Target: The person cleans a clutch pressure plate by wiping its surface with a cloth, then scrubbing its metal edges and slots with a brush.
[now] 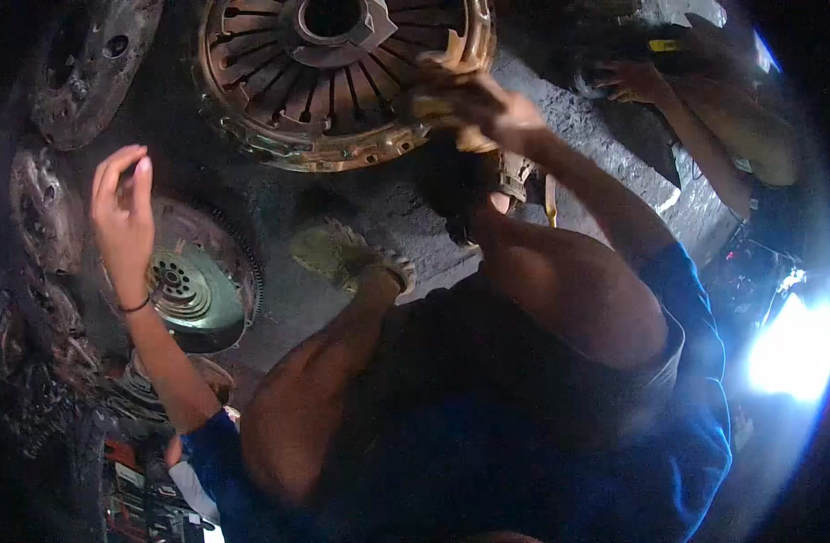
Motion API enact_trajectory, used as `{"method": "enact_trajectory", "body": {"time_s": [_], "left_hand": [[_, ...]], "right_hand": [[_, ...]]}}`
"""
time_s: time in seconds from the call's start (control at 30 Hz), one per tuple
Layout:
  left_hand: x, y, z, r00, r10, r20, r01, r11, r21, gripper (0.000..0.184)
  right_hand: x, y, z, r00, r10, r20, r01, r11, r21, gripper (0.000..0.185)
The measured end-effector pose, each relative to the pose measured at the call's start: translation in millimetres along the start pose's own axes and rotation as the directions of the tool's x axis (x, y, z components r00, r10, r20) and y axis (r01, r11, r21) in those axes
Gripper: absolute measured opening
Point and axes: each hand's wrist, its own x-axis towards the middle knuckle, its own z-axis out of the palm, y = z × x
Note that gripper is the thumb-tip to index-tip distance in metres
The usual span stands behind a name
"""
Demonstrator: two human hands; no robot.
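Note:
A large round clutch pressure plate point(320, 149), with radial spring fingers and a worn brassy rim, is at the top centre. My right hand point(510, 113), smeared by motion, is at the plate's lower right rim. Something yellowish-brown and cloth-like point(456, 86) is in its grip, too blurred to name. My left hand point(124, 213) is raised on the left, fingers loosely curved and apart from the thumb, with nothing in it. Behind and below that hand lies a toothed flywheel point(225, 294) with a ring of bolt holes at its hub.
Worn metal discs point(89, 81) line the left side. Near the right top, another person's hand point(637, 83) reaches in. My sandalled foot point(392, 270) rests on the dark, grimy floor point(424, 222). A bright light point(795, 353) glares at the right.

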Motion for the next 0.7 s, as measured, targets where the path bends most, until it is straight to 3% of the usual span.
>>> {"method": "enact_trajectory", "body": {"time_s": [0.03, 0.07, 0.1, 0.13, 0.2, 0.23, 0.33, 0.37, 0.4, 0.43, 0.5, 0.53, 0.6, 0.63, 0.7], "left_hand": [[-11.3, -19.1, -0.7, 0.996, -0.082, -0.02, 0.08, 0.994, -0.08, 0.019], [-19.0, -24.1, 0.9, 0.994, -0.109, -0.021, 0.108, 0.993, -0.048, 0.02], [-27.1, -27.1, 2.6, 0.99, -0.137, -0.02, 0.137, 0.99, -0.017, 0.02], [-30.7, -27.8, 4.0, 0.986, -0.168, -0.014, 0.168, 0.986, 0.014, 0.02], [-22.9, -15.5, 15.5, 0.995, -0.096, 0.003, 0.096, 0.995, -0.013, 0.019], [-21.5, -7.2, 21.1, 0.998, -0.068, 0.013, 0.068, 0.997, -0.023, 0.018], [9.8, 14.4, 22.3, 0.996, -0.013, 0.089, 0.007, 0.998, 0.067, 0.019], [24.5, 21.6, 23.8, 0.995, 0.004, 0.103, -0.012, 0.997, 0.08, 0.019], [38.2, 28.6, 25.0, 0.994, 0.055, 0.099, -0.065, 0.992, 0.105, 0.018], [51.0, 38.0, 23.6, 0.989, 0.093, 0.116, -0.109, 0.984, 0.139, 0.017], [69.6, 58.4, 16.1, 0.975, 0.154, 0.16, -0.186, 0.96, 0.211, 0.017], [75.3, 61.0, 11.4, 0.972, 0.164, 0.17, -0.199, 0.956, 0.216, 0.017], [84.9, 62.6, 3.9, 0.962, 0.201, 0.186, -0.243, 0.94, 0.24, 0.018], [90.0, 63.3, 1.6, 0.963, 0.21, 0.17, -0.249, 0.935, 0.252, 0.019], [102.2, 61.8, 0.2, 0.969, 0.192, 0.152, -0.228, 0.934, 0.274, 0.019]], "right_hand": [[8.5, 37.6, -12.4, 0.975, -0.159, -0.158, 0.144, 0.984, -0.104, 0.064], [17.4, 75.7, -24.8, 0.899, -0.311, -0.308, 0.239, 0.939, -0.248, 0.069], [27.3, 88.1, -42.6, 0.74, -0.577, -0.345, 0.379, 0.782, -0.495, 0.06], [37.2, 100.3, -60.4, 0.508, -0.787, -0.349, 0.371, 0.566, -0.736, 0.053], [32.7, 90.3, -73.3, 0.559, -0.665, -0.495, 0.411, 0.741, -0.531, 0.048], [28.7, 80.0, -64.9, 0.598, -0.587, -0.546, 0.508, 0.804, -0.309, 0.049], [7.6, 41.6, -23.4, 0.501, -0.686, -0.527, 0.594, 0.716, -0.367, 0.059], [18.8, 40.0, 8.5, 0.43, -0.755, -0.495, 0.553, 0.653, -0.517, 0.065], [18.3, 36.0, 34.5, 0.733, -0.611, -0.299, 0.439, 0.761, -0.477, 0.074], [35.2, 33.2, 49.3, 0.678, -0.691, -0.25, 0.449, 0.659, -0.604, 0.066], [55.1, 55.8, 50.5, 0.598, -0.691, -0.405, 0.485, 0.715, -0.503, 0.072], [55.8, 50.9, 28.2, 0.398, -0.708, -0.584, 0.546, 0.694, -0.47, 0.075], [83.2, 73.2, -12.1, 0.481, -0.496, -0.724, 0.475, 0.841, -0.261, 0.068], [100.0, 75.3, -35.3, 0.239, -0.582, -0.777, 0.542, 0.744, -0.39, 0.07], [75.7, 43.4, -75.6, 0.266, -0.644, -0.717, 0.466, 0.737, -0.489, 0.034]]}}
